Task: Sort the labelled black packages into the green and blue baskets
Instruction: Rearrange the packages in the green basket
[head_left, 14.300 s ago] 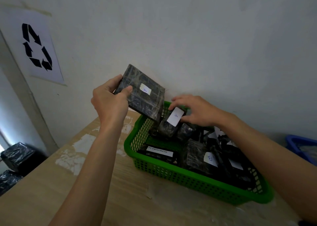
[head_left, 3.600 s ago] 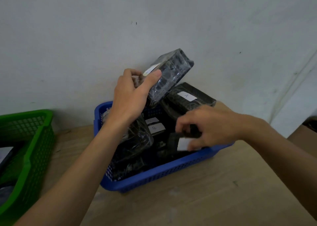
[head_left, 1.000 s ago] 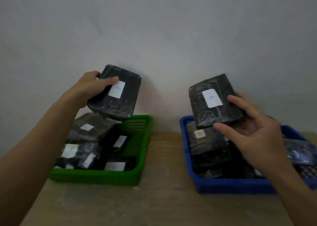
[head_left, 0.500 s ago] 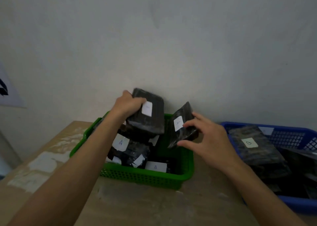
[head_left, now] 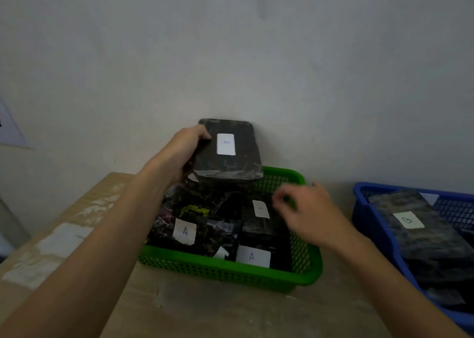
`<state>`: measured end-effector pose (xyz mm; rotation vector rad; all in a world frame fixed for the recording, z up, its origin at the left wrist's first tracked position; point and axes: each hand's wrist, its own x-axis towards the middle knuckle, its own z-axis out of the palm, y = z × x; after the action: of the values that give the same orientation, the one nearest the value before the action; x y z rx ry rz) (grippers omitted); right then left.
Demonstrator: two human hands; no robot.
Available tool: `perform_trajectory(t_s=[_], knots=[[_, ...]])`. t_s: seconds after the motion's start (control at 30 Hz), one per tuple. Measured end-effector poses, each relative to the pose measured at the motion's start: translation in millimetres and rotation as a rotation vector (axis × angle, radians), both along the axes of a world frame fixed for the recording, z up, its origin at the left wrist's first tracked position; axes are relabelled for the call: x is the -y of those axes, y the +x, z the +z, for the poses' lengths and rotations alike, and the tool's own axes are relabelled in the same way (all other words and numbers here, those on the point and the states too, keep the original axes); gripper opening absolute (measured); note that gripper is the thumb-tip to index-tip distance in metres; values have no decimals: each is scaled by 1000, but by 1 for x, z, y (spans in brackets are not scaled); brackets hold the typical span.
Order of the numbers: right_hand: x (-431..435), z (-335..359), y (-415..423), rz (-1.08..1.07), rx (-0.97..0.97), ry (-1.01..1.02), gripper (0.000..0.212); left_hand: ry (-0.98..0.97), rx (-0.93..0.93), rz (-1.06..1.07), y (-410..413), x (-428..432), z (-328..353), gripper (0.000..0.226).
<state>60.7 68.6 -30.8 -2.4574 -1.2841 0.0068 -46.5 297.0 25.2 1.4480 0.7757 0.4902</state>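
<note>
My left hand (head_left: pixel 183 150) grips a black package labelled A (head_left: pixel 228 153) by its left edge, holding it tilted above the back of the green basket (head_left: pixel 230 273). Several black packages with white A labels lie inside that basket, one of them (head_left: pixel 261 217) just left of my right hand. My right hand (head_left: pixel 307 214) hovers over the basket's right side, blurred, fingers loosely curled and holding nothing. The blue basket (head_left: pixel 379 237) stands at the right, with a package labelled B (head_left: pixel 415 230) on top of other black packages.
Both baskets stand on a wooden table (head_left: pixel 230 312) pushed against a pale wall. White patches (head_left: pixel 61 240) mark the table's left part. A sheet of paper (head_left: pixel 10 130) hangs on the wall at the far left.
My right hand has let go of its small package, which now lies in the green basket. My left hand has lifted its A package a little higher at the basket's back.
</note>
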Motion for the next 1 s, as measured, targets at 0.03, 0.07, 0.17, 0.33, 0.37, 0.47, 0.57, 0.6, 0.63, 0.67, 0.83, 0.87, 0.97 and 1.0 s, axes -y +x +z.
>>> perform_trajectory(t_s=[0.03,0.07,0.17,0.33,0.37,0.47,0.57,0.6,0.63,0.67,0.83,0.87,0.97,1.0], knots=[[-2,7,2,-57,-184,228,19,27,7,-34,4,5,0,13],[-4,14,2,-109,-363,422,21,53,13,-68,9,11,0,16],[-12,23,2,-121,-695,580,42,58,30,-156,19,30,-3,31],[0,36,10,-181,-528,687,43,539,-139,-183,5,2,-7,47],[7,39,12,-183,-440,647,39,674,-206,-99,-2,-12,-9,51],[18,35,16,-173,-299,487,34,848,-523,-7,-21,-47,-20,91],[16,23,3,-181,-146,373,36,758,-799,-227,-27,-47,-31,126],[14,19,-2,-194,-89,351,38,770,-839,-258,-27,-44,-33,127],[11,17,-8,-215,-17,318,39,813,-867,-261,-27,-39,-36,121],[8,15,-14,-245,63,261,41,872,-891,-240,-27,-34,-36,112],[-8,-7,-25,-340,350,-74,47,961,-812,-95,-24,-25,-36,116],[-9,-10,-25,-362,384,-143,50,933,-756,-81,-25,-24,-34,125],[-10,-11,-24,-312,482,-121,39,932,-604,8,-30,-27,-28,125],[-12,-11,-23,-224,496,-3,31,938,-550,36,-32,-29,-26,121]])
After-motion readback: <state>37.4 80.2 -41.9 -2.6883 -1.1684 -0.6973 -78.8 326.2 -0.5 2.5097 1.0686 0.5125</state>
